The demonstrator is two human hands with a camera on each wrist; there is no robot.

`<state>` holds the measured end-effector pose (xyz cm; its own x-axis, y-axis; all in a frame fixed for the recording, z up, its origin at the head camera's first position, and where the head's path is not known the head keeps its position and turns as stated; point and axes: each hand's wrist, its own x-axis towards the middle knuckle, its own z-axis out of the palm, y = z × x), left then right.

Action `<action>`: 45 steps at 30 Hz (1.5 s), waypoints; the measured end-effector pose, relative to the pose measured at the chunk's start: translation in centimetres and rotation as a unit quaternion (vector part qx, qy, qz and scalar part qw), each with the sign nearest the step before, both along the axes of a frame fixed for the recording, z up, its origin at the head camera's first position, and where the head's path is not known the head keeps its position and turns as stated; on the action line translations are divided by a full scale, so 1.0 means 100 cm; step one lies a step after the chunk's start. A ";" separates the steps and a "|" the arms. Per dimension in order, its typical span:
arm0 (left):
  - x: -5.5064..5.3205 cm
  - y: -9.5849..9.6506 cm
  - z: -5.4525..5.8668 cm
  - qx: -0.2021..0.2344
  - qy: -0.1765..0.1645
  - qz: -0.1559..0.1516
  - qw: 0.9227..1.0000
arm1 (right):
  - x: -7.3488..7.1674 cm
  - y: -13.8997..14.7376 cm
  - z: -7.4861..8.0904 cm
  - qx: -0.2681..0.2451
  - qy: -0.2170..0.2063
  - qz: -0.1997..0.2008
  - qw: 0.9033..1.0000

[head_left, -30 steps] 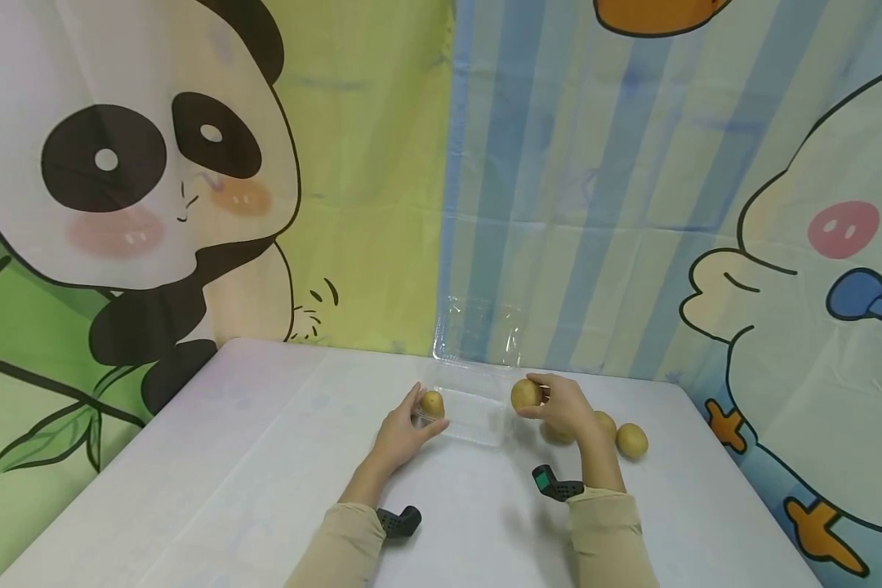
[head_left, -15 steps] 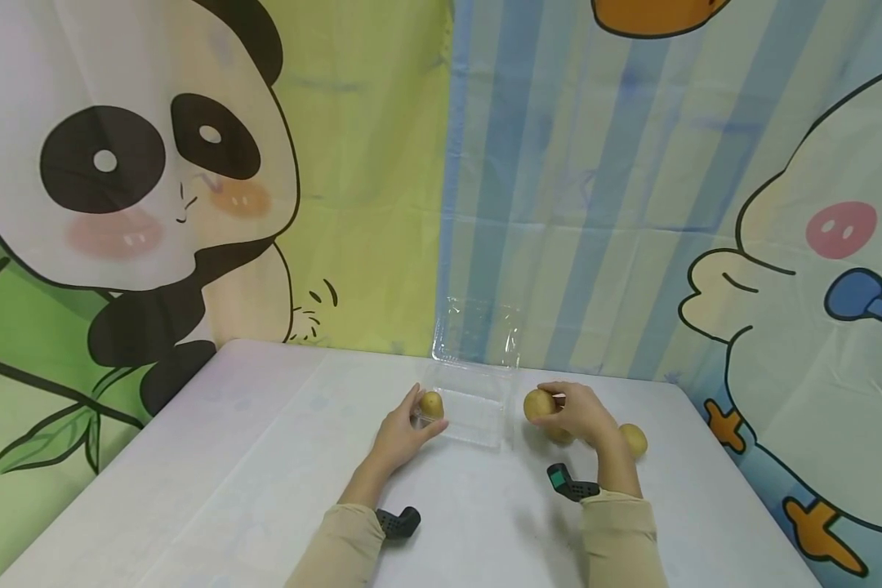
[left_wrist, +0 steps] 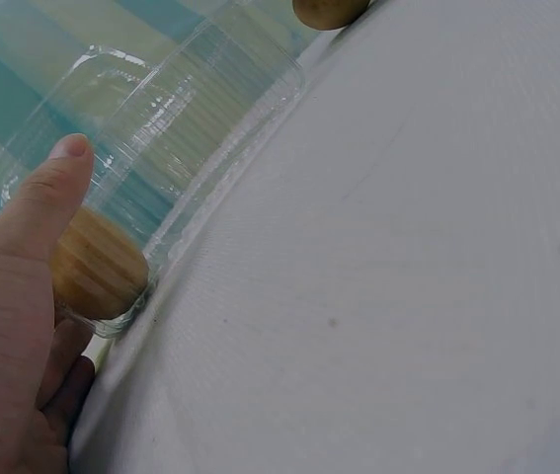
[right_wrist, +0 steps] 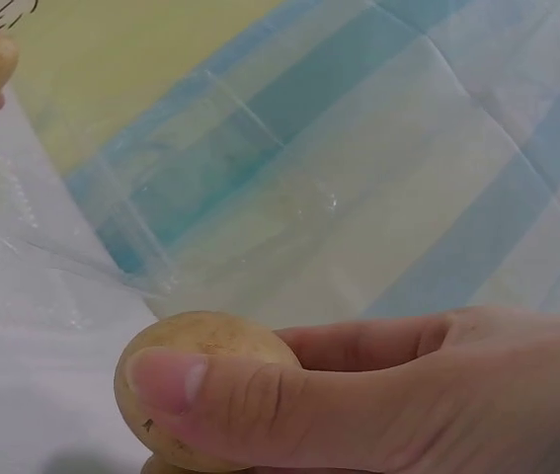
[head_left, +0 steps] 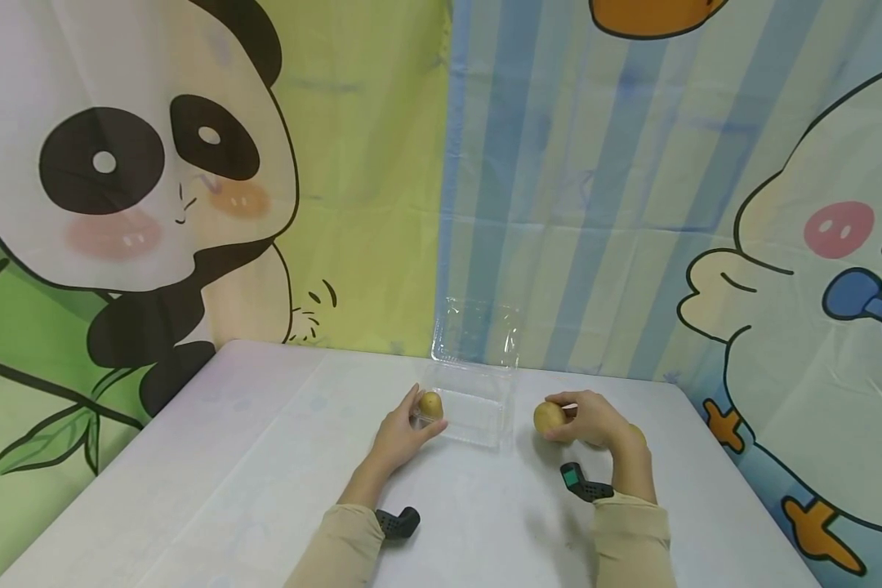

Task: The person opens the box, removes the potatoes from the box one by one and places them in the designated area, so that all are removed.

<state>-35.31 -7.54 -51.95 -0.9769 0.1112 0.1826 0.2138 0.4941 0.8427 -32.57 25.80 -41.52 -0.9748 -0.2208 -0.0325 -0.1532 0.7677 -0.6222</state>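
A clear plastic clamshell container (head_left: 474,415) stands on the table, its lid (head_left: 475,333) raised at the back. My left hand (head_left: 400,433) grips the container's left end, thumb at the front and fingers round the side. Inside that end lies one potato (head_left: 431,405), seen through the plastic as a brown potato (left_wrist: 102,265) in the left wrist view. To the right of the container, my right hand (head_left: 594,418) holds another potato (head_left: 549,419) between thumb and fingers; the right wrist view has the thumb across this potato (right_wrist: 205,336).
Behind my right hand and wrist, more potatoes (head_left: 638,434) are mostly hidden. The white table (head_left: 265,457) runs back to a printed curtain (head_left: 371,204) with a panda and a bird. Each wrist wears a black camera mount (head_left: 586,483).
My right hand has moved right and a little nearer with its potato, away from the container's right edge and in front of the other potatoes. The left hand and container have stayed put.
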 end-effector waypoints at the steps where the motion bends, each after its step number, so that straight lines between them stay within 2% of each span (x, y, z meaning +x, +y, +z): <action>1: 0.000 0.000 0.000 -0.001 0.000 0.000 1.000 | 0.000 0.001 0.000 0.000 -0.001 0.001 1.000; 11: 0.000 0.000 -0.002 0.000 0.002 -0.001 1.000 | 0.007 0.006 0.002 0.023 -0.021 0.007 0.999; 15: 0.000 0.000 -0.003 -0.002 0.005 -0.001 1.000 | 0.009 0.010 0.001 0.030 -0.025 0.027 0.999; 22: 0.000 0.000 -0.003 -0.005 0.007 -0.002 1.000 | 0.014 0.017 0.000 0.021 -0.067 0.024 0.997; 26: 0.000 -0.001 -0.002 -0.003 0.008 -0.005 1.000 | 0.015 0.021 -0.002 0.012 -0.085 0.048 0.995; 30: 0.001 -0.001 -0.002 -0.004 0.011 -0.006 1.000 | 0.015 0.025 -0.005 0.007 -0.087 0.082 0.993; 37: 0.001 -0.001 -0.002 -0.006 0.015 -0.006 1.000 | 0.012 0.031 -0.010 0.002 -0.090 0.114 0.989; 41: 0.001 -0.001 -0.001 -0.006 0.015 -0.006 1.000 | 0.010 0.034 -0.013 -0.004 -0.092 0.125 0.988; 45: 0.000 -0.001 -0.001 -0.004 0.015 -0.006 1.000 | 0.011 0.036 -0.016 0.007 -0.084 0.117 0.990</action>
<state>-35.27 -7.63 -52.08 -0.9694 0.1241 0.2118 0.2455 0.4978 0.8318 -31.50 29.41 -43.15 -0.8778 -0.4380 -0.1941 -0.2232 0.7324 -0.6433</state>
